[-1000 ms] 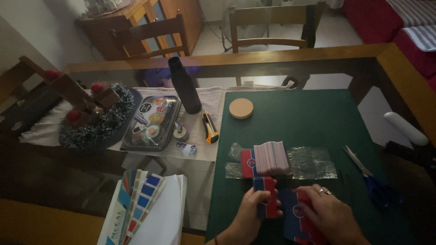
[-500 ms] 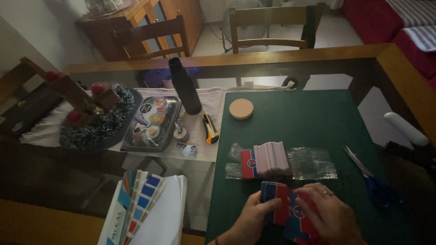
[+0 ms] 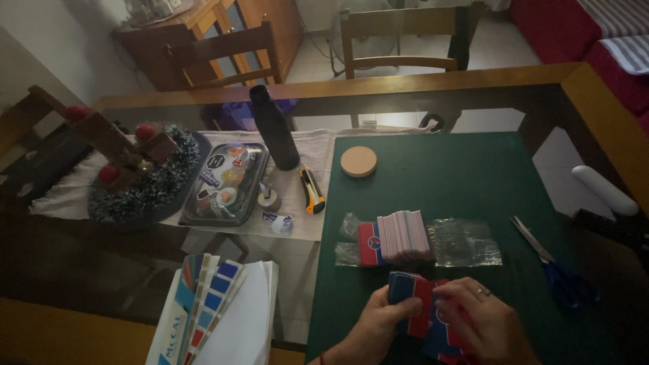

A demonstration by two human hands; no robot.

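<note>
Cards [image 3: 412, 307]: red and blue backs, flat, rounded corners, held in both hands low over green mat [image 3: 439, 182]. Left hand [image 3: 378, 324] grips one small stack. Right hand [image 3: 483, 324], ring on finger, curled on more cards. Second pile [image 3: 399, 238] just above hands, on crinkly clear wrap [image 3: 466, 242]. One pair of scissors [image 3: 551, 267] right of hands.

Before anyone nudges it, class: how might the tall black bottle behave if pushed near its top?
The bottle stands upright, tall and narrow, so it would probably tip rather than slide. It rests on a cloth, which may grip its base. Once down, its round body would likely roll.
</note>
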